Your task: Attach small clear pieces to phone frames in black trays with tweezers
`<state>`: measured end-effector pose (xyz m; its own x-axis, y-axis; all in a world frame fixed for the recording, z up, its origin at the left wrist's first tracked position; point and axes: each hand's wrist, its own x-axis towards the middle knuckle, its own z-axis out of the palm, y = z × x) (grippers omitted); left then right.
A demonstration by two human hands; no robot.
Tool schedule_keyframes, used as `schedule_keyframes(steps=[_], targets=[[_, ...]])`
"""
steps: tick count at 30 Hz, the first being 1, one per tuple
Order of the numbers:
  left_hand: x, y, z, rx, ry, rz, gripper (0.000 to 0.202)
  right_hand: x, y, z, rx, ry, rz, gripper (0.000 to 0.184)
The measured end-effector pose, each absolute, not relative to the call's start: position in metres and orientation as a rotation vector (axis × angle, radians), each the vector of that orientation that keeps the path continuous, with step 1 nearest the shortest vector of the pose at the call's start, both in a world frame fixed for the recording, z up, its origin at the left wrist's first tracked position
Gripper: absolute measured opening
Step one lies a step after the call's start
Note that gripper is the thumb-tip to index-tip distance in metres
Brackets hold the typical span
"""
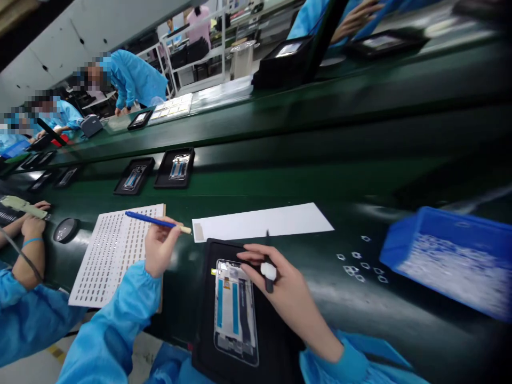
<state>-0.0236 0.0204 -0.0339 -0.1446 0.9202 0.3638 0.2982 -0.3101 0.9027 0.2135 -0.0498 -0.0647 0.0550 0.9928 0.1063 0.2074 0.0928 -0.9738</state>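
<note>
My left hand (160, 249) holds a blue stick tool (157, 221) with a pale tip, raised over the right edge of a white sheet of small parts in rows (110, 253). My right hand (280, 280) holds thin black tweezers (268, 264) with a white piece on them, and its fingers rest at the top edge of a phone frame (234, 312). That frame lies in a black tray (210, 341) at the near edge of the dark green conveyor belt (320, 176).
A long white paper strip (264, 220) lies beyond the tray. A blue bin of small clear parts (452, 258) stands at right, with loose square bits (360, 264) beside it. Further trays with phone frames (175, 168) ride the belt. A co-worker's hands (30, 234) are at left; more people work opposite.
</note>
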Motion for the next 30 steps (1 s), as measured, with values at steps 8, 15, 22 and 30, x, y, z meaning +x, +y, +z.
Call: schedule_keyframes(steps=[8, 15, 22, 30], targets=[[0.024, -0.022, -0.022, 1.956, 1.13, 1.338, 0.007, 0.186, -0.051, -0.034, -1.028, -1.021, 1.219, 0.025], [0.032, -0.021, -0.025, 2.227, 1.03, 1.376, 0.007, 0.186, -0.053, -0.042, -1.074, -0.898, 1.171, 0.026], [0.04, -0.022, -0.025, 2.132, 1.02, 1.393, 0.008, 0.189, -0.051, -0.043, -1.108, -0.896, 1.144, 0.026], [0.053, -0.017, -0.027, 1.274, 1.115, 1.196, 0.03, 0.196, -0.052, -0.043, -1.102, -0.993, 1.062, 0.021]])
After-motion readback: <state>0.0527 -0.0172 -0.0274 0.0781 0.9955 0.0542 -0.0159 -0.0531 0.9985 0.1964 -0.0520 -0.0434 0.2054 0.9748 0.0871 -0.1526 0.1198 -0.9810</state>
